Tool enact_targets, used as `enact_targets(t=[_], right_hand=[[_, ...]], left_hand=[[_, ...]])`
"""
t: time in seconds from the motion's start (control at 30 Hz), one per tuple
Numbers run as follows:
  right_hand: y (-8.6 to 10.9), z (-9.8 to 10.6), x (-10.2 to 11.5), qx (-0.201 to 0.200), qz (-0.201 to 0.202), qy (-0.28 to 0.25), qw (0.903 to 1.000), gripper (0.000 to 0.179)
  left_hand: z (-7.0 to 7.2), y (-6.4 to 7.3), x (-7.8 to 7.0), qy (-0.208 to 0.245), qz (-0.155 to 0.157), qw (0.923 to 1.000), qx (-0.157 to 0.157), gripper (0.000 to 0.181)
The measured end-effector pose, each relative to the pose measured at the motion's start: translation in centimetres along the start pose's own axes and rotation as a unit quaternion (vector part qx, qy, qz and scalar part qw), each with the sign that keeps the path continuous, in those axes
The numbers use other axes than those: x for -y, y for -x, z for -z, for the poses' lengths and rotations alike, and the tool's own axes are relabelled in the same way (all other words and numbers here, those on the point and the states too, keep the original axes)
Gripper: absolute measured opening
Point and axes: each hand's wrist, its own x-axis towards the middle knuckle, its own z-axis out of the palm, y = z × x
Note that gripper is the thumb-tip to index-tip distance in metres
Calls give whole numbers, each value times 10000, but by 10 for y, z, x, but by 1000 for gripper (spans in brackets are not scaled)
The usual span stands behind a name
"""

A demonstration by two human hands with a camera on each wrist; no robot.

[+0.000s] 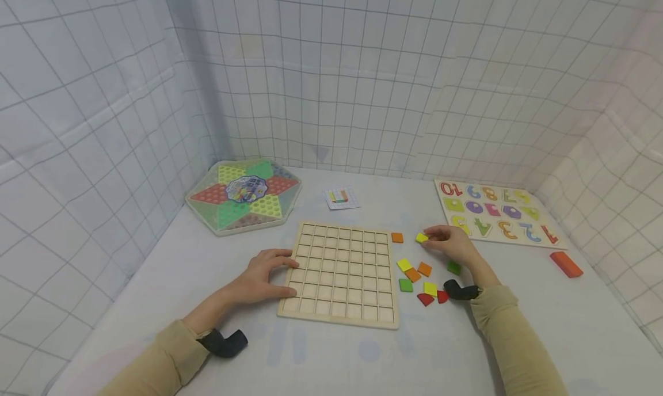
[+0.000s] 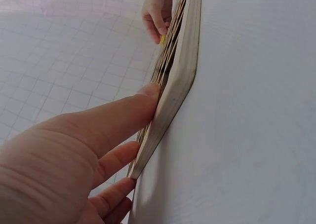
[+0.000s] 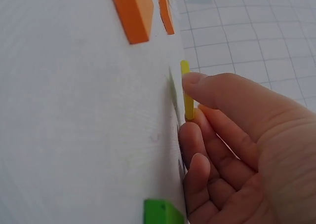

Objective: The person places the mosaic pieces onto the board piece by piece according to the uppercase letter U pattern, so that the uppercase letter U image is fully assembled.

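Observation:
My right hand (image 1: 452, 245) pinches a small yellow tile (image 1: 422, 238) between thumb and fingers, to the right of the wooden grid board (image 1: 342, 321). In the right wrist view the tile (image 3: 187, 96) stands edge-on under the thumb (image 3: 210, 88). My left hand (image 1: 261, 278) rests at the board's left edge, fingers spread and relaxed. Seen from the left wrist, the thumb lies on the rim of the board (image 2: 173, 93) and fingertips touch its side. The board's square cells hold no tiles. Beside it lie an orange tile (image 1: 397, 238), a yellow tile (image 1: 430, 289) and a green tile (image 1: 406, 285).
Red pieces (image 1: 425, 299) and a dark green piece (image 1: 453, 267) lie near the right wrist. Behind the board is a pattern card (image 1: 342, 197). A hexagonal Chinese checkers box (image 1: 246, 194) stands back left, a number puzzle (image 1: 497, 212) back right, an orange-red block (image 1: 566, 264) far right.

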Motion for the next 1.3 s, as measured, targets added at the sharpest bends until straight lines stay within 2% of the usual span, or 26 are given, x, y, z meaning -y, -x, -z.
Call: enact_targets(t=[0.3, 0.53, 0.77, 0.83, 1.03, 1.3], right_hand=[[-2, 12, 15, -83, 27, -617, 9981, 46], [-5, 15, 33, -150, 154, -742, 9970, 52], [-7, 11, 63, -203, 174, -926, 9953, 59], [-5, 10, 76, -181, 249, -1011, 9944, 56], [-13, -1, 101, -120, 541, -1329, 9896, 47], [-26, -31, 129, 34, 1048, -1607, 9814, 43]], left_hand=[[1, 0, 1, 70, 47, 10000, 17, 48], [2, 0, -1, 22, 44, 10000, 53, 49], [2, 0, -3, 45, 16, 10000, 0, 49], [2, 0, -3, 44, 6, 10000, -15, 49], [2, 0, -2, 34, 4, 10000, -15, 49], [3, 1, -3, 63, 13, 9999, 112, 54]])
